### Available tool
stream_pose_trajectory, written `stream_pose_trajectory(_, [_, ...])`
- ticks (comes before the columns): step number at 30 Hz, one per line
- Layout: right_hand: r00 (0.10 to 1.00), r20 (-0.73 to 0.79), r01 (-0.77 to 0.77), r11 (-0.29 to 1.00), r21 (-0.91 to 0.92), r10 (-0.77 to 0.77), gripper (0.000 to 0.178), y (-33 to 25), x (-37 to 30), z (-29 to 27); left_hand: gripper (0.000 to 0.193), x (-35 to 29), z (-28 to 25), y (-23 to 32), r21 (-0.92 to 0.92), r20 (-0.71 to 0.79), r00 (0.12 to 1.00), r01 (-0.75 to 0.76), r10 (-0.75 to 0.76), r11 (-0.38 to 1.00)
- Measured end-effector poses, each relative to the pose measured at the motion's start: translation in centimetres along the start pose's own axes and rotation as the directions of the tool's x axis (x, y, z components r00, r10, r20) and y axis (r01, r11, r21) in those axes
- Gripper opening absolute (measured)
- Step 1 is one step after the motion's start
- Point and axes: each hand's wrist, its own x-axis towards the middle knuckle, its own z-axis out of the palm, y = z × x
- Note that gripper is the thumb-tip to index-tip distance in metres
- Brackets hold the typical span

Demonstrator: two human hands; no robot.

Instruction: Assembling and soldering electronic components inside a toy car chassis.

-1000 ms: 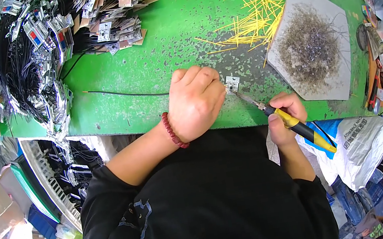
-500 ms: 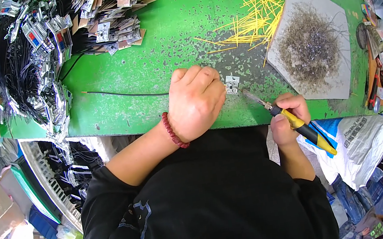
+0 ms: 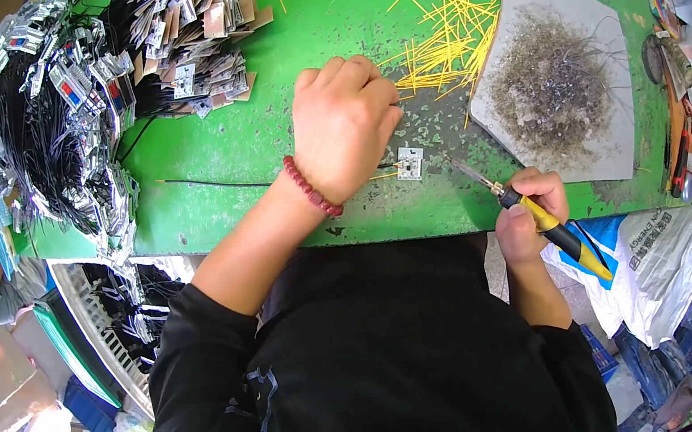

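Observation:
My right hand (image 3: 529,207) grips a yellow and black soldering iron (image 3: 558,229), its metal tip pointing left toward a small white circuit board (image 3: 410,163). The board lies on the green table with a short yellow wire at its left edge. A black cable (image 3: 219,183) runs from the left and passes under my left wrist. Over the table, left of the board and above it, my left hand (image 3: 346,121) has its fingers curled downward. Its fingertips are hidden, so anything between them does not show. A red bead bracelet (image 3: 312,188) circles that wrist.
Loose yellow wires (image 3: 457,31) lie beside a grey board (image 3: 568,158) heaped with dark wire-like scraps. Stacked circuit boards (image 3: 197,49) and a bundle of black cables with silvery ends (image 3: 89,166) fill the left. A white bag (image 3: 657,266) hangs below the right edge.
My left hand has moved up and away from the small circuit board. The board now sits slightly left and lower in view, and the soldering iron's tip is a little farther from it.

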Motion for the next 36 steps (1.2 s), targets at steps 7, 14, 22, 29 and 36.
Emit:
stream_pose_trajectory(7, [0.999, -0.049, 0.001, 0.998, 0.067, 0.002, 0.026, 0.4, 0.2, 0.1, 0.013, 0.4, 0.9, 0.2, 0.165, 0.127, 0.992, -0.032, 0.011, 0.986])
stream_pose_trajectory(14, [0.998, -0.058, 0.035, 0.999, 0.031, -0.033, 0.025, 0.5, -0.1, 0.0, 0.010, -1.7, -2.7, 1.1, -0.013, 0.103, 0.994, 0.036, -0.034, 0.999])
stream_pose_trajectory(22, [0.999, 0.032, 0.014, 1.000, -0.021, -0.014, 0.032, -0.3, -0.2, 0.6, 0.015, -6.1, -1.8, 2.3, -0.160, 0.043, 0.999, 0.013, -0.006, 0.987])
stream_pose_trajectory(29, [0.993, 0.113, -0.013, 0.999, -0.048, 0.019, 0.039, -0.1, -0.7, 0.8, 0.012, -6.2, -0.4, 2.4, -0.089, -0.032, 0.999, -0.013, 0.010, 0.996])
stream_pose_trajectory(36, [0.983, 0.174, 0.076, 0.988, -0.136, -0.052, 0.034, -0.2, -0.3, 1.1, 0.010, -5.4, -0.5, 2.5, -0.115, 0.019, 0.999, 0.030, -0.028, 0.993])
